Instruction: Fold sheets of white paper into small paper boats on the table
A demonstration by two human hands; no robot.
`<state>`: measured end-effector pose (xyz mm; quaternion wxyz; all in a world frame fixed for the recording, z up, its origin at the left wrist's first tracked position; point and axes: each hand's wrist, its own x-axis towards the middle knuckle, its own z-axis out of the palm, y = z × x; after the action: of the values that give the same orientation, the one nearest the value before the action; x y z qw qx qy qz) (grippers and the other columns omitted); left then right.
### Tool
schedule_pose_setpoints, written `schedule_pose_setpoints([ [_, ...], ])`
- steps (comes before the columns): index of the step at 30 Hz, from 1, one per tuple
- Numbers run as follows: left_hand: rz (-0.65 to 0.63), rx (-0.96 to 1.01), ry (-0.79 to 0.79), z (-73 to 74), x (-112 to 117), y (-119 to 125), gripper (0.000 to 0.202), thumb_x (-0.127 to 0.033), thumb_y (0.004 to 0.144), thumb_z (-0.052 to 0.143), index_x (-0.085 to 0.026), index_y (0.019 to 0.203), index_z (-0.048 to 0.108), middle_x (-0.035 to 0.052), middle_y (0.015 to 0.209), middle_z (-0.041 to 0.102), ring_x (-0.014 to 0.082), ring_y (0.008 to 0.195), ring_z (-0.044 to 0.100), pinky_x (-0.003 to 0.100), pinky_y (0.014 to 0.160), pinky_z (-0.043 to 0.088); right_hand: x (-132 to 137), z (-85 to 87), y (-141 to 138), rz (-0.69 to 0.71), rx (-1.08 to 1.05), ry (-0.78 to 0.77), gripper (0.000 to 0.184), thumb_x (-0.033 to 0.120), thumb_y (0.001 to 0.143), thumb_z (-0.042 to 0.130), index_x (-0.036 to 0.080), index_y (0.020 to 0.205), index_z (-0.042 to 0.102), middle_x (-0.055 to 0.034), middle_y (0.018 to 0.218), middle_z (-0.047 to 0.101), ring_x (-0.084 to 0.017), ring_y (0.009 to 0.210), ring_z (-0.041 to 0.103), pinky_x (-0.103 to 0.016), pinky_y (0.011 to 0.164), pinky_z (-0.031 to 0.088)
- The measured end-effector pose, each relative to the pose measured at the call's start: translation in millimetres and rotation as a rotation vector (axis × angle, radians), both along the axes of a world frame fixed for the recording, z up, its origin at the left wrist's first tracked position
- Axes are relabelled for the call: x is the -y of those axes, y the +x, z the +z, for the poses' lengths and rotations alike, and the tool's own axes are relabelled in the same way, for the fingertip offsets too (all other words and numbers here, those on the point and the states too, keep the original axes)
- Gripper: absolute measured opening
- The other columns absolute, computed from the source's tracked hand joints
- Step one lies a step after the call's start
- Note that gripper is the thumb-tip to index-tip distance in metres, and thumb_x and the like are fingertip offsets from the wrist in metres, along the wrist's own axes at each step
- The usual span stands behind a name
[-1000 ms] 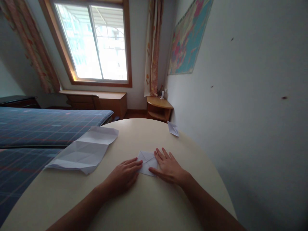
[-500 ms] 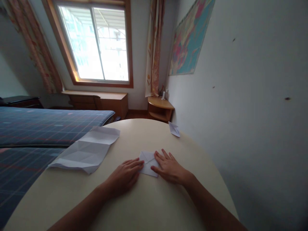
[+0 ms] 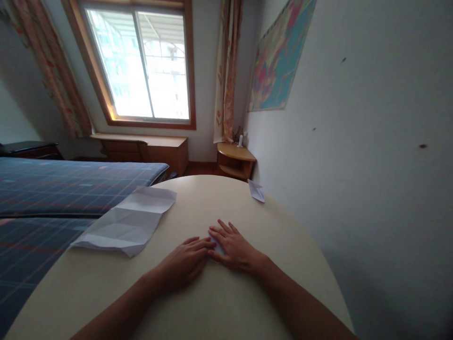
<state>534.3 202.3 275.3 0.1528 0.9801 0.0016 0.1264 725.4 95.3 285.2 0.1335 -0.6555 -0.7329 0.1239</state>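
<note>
My left hand (image 3: 184,263) and my right hand (image 3: 231,246) lie flat and close together near the middle of a round cream table (image 3: 198,307). Between and under them is a small folded white paper (image 3: 218,247); only a sliver of it shows by my right thumb. The fingers of both hands are stretched out and press down on the paper. My left fingertips touch my right hand.
A large creased white sheet (image 3: 125,223) lies at the table's left edge. A small folded paper piece (image 3: 256,191) sits at the far right edge by the wall. A bed with a blue plaid cover (image 3: 53,189) is on the left, with a window and wooden furniture beyond.
My right hand has slid left over the small folded paper and now covers nearly all of it. My left hand has barely moved.
</note>
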Motion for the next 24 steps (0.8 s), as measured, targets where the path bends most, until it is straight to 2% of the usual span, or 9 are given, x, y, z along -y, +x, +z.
schedule_pose_setpoints([
  [3, 0.021, 0.022, -0.01, -4.2, 1.7, 1.3, 0.039, -0.01, 0.085, 0.048, -0.024, 0.12, 0.058, 0.0068, 0.137, 0.058, 0.0209, 0.131, 0.05, 0.043, 0.113, 0.036, 1.5, 1.5, 4.0, 0.001, -0.018, -0.059, 0.074, 0.067, 0.095, 0.028, 0.021, 0.152, 0.028, -0.0052, 0.158, 0.028, -0.026, 0.149, 0.004, -0.047, 0.12, 0.001],
  [6, 0.041, 0.025, -0.009, -6.0, 3.2, 1.5, 0.04, -0.01, 0.083, 0.05, -0.024, 0.121, 0.057, 0.0073, 0.137, 0.058, 0.0215, 0.13, 0.051, 0.042, 0.112, 0.036, 8.6, 6.6, 11.1, -0.018, -0.036, -0.157, 0.078, 0.07, 0.094, 0.025, 0.021, 0.155, 0.019, -0.003, 0.161, 0.017, -0.027, 0.149, -0.004, -0.048, 0.119, -0.003],
  [9, 0.075, 0.0, 0.005, -6.2, 3.8, 0.9, 0.047, -0.012, 0.084, 0.051, -0.025, 0.128, 0.052, 0.0069, 0.139, 0.056, 0.0223, 0.13, 0.05, 0.043, 0.112, 0.036, 16.9, 12.0, 19.6, -0.089, -0.04, -0.25, 0.085, 0.073, 0.092, 0.024, 0.018, 0.155, 0.009, -0.004, 0.162, 0.007, -0.029, 0.148, -0.007, -0.05, 0.119, -0.003],
  [12, 0.112, 0.004, 0.029, -7.0, 3.4, 0.4, 0.047, -0.016, 0.085, 0.053, -0.026, 0.131, 0.05, 0.0071, 0.139, 0.056, 0.0234, 0.13, 0.051, 0.044, 0.111, 0.037, 22.5, 13.7, 26.9, -0.169, -0.023, -0.301, 0.088, 0.073, 0.091, 0.024, 0.014, 0.155, 0.008, -0.0061, 0.161, 0.006, -0.031, 0.148, -0.008, -0.052, 0.119, -0.001],
  [15, 0.163, 0.034, 0.055, -9.1, 2.7, 0.0, 0.045, -0.018, 0.085, 0.054, -0.026, 0.129, 0.051, 0.0076, 0.138, 0.057, 0.0238, 0.126, 0.054, 0.044, 0.11, 0.038, 23.9, 10.7, 33.5, -0.19, 0.011, -0.283, 0.078, 0.063, 0.096, 0.024, 0.013, 0.155, 0.014, -0.0067, 0.161, 0.01, -0.032, 0.148, -0.006, -0.053, 0.119, 0.002],
  [18, 0.216, 0.054, 0.065, -12.0, 1.9, -0.2, 0.045, -0.02, 0.086, 0.054, -0.025, 0.131, 0.049, 0.0084, 0.138, 0.056, 0.0245, 0.123, 0.055, 0.045, 0.11, 0.038, 21.5, 7.4, 40.5, -0.144, 0.054, -0.207, 0.061, 0.042, 0.098, 0.031, 0.016, 0.152, 0.028, -0.0074, 0.16, 0.017, -0.031, 0.148, -0.001, -0.053, 0.119, 0.008],
  [21, 0.231, 0.067, 0.051, -15.0, 0.7, -0.6, 0.051, -0.023, 0.086, 0.055, -0.024, 0.135, 0.045, 0.0093, 0.139, 0.054, 0.0254, 0.125, 0.054, 0.046, 0.111, 0.037, 17.6, 6.8, 46.2, -0.079, 0.065, -0.106, 0.059, 0.027, 0.088, 0.044, 0.013, 0.146, 0.042, -0.0108, 0.156, 0.03, -0.028, 0.148, 0.009, -0.048, 0.12, 0.013],
  [24, 0.235, 0.081, 0.025, -16.5, -0.4, -1.2, 0.054, -0.024, 0.085, 0.057, -0.022, 0.137, 0.043, 0.01, 0.139, 0.054, 0.0258, 0.125, 0.054, 0.046, 0.111, 0.037, 14.5, 5.5, 49.4, -0.032, -0.02, -0.02, 0.061, 0.019, 0.079, 0.051, 0.011, 0.14, 0.05, -0.0121, 0.148, 0.045, -0.024, 0.145, 0.022, -0.043, 0.12, 0.017],
])
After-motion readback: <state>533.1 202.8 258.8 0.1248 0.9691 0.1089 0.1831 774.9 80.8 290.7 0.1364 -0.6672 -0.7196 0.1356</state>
